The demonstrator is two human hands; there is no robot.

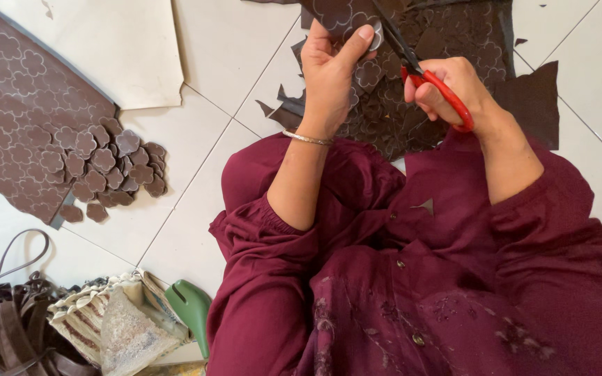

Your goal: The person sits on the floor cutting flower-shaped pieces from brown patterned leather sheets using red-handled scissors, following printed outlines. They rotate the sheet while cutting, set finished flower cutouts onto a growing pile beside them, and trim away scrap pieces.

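Left hand (332, 66) pinches brown sheet (447, 42); right hand (447, 87) clamps red scissors (437, 87) beside it.

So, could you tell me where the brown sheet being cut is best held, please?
Hold the brown sheet by its near edge beside the flower outline, pinched from the left as the left hand does. The scissors in the right hand come from the right, so that side probably stays clearer.

Brown flower-patterned leather sheet (447, 42), red-handled scissors (435, 83), maroon garment (412, 278), possibly green object (191, 306)
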